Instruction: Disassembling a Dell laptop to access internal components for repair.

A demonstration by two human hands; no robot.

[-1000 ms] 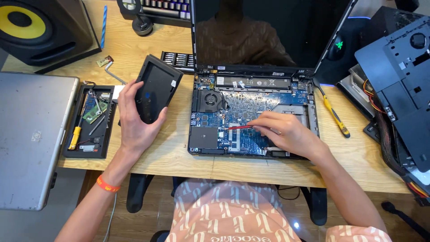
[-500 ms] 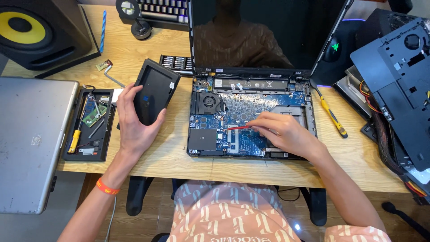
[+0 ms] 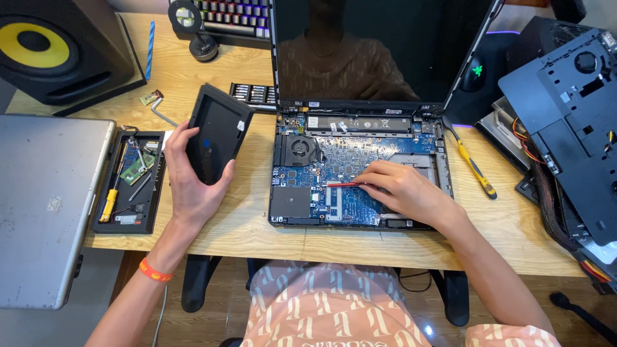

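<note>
An opened laptop (image 3: 302,215) lies on the wooden desk with its blue circuit board and fan exposed and its dark screen upright. My right hand (image 3: 402,193) rests on the board and pinches a thin red tool (image 3: 342,185) whose tip points left over the board. My left hand (image 3: 193,186) holds a black rectangular drive (image 3: 215,132) tilted upright, left of the laptop and above the desk.
A black parts tray (image 3: 132,222) with small tools lies at the left, beside a closed silver laptop (image 3: 45,199). A speaker (image 3: 58,51) stands at the back left. A yellow-handled screwdriver (image 3: 472,167) and black computer parts (image 3: 565,122) lie at the right. A keyboard (image 3: 231,16) sits behind.
Both hands stay almost still; my left hand keeps the black drive up and my right hand keeps the red tool on the board.
</note>
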